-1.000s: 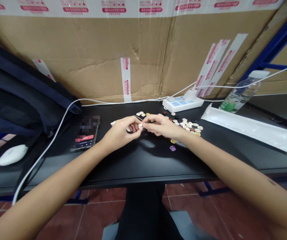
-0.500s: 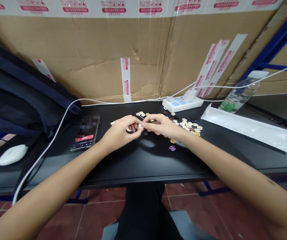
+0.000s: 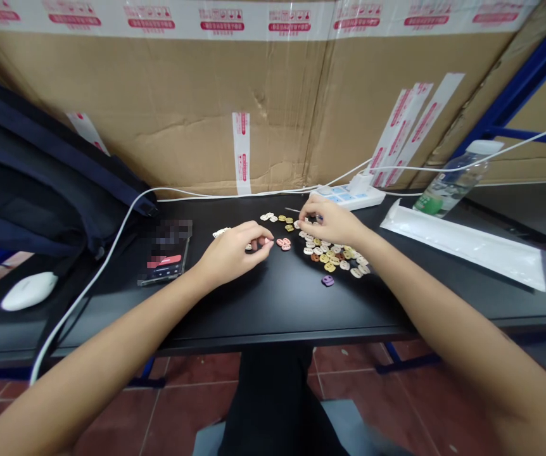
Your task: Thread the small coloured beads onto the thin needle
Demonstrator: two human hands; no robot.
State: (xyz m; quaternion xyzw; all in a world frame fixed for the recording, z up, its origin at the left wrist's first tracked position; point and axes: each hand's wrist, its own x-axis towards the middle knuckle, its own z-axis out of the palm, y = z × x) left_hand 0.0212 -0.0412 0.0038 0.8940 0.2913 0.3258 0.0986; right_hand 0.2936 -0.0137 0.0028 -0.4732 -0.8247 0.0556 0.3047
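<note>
My left hand [image 3: 232, 250] is closed in a pinch, with a small pale pink piece [image 3: 268, 240] at its fingertips. Just right of it lie several pink button-like pieces [image 3: 283, 244]. My right hand [image 3: 332, 221] has its fingers curled around a thin metal rod-like tool [image 3: 292, 209] whose tip points left; the rest is mostly hidden by the fingers. Below this hand spreads a pile of cream, yellow and brown pieces with holes [image 3: 334, 255]. A lone purple piece [image 3: 327, 280] sits nearer the front edge. White pieces [image 3: 268, 217] and olive-yellow ones [image 3: 286, 220] lie behind the hands.
A phone [image 3: 166, 253] and a white mouse-shaped object [image 3: 29, 291] are at left, beside a dark backpack [image 3: 40, 171]. A power strip [image 3: 349, 199], a white packet [image 3: 463, 244] and a bottle [image 3: 458, 178] stand at right. A white cable [image 3: 111, 244] crosses the black table [image 3: 254, 316].
My right hand has moved right, away from my left hand to above the pile, carrying the thin tool. The left hand stays nearly in place. The pink pieces are now uncovered.
</note>
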